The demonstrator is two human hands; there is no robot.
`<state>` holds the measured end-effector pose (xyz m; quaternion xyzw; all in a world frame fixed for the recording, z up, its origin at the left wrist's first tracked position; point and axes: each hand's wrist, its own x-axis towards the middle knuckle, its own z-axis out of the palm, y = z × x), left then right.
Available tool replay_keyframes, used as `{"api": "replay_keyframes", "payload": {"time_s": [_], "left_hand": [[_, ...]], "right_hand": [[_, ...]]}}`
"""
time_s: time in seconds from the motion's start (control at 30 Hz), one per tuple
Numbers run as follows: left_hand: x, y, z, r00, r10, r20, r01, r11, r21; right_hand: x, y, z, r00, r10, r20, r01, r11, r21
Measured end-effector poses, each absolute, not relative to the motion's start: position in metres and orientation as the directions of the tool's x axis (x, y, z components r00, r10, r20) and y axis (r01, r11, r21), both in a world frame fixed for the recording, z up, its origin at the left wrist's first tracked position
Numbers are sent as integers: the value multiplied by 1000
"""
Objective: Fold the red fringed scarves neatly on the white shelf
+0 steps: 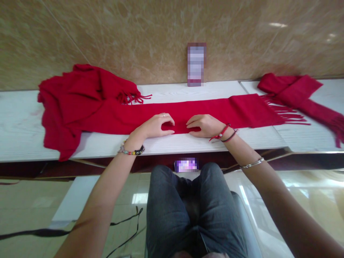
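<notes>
A long red scarf [236, 109] lies stretched flat along the white table [24, 136], its fringe to the right. My left hand [156, 126] and my right hand [202, 125] rest side by side on the scarf's near edge at the middle. Both have their fingers curled, pinching the red cloth between thumb and fingertips. A ring shows on my left hand and bracelets on both wrists.
A heap of red scarves [80, 96] lies at the table's left, partly hanging over the front edge. Another red scarf [303, 95] lies at the right. A blurred upright card [196, 64] leans on the marble wall. My knees sit below the table, with black straps on the floor.
</notes>
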<state>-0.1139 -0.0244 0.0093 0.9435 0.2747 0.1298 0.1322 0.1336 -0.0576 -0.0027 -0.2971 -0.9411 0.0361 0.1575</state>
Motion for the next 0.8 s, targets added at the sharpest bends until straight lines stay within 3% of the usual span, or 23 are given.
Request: {"api": "replay_keyframes", "payload": {"time_s": [0.6, 0.8], "left_hand": [[-110, -24, 6, 819, 539, 194, 462, -822, 332], [-109, -26, 6, 805, 557, 203, 473, -810, 346]], "right_hand": [[131, -57, -6, -763, 551, 338, 550, 828, -107], [127, -57, -8, -740, 578, 344, 569, 811, -140]]}}
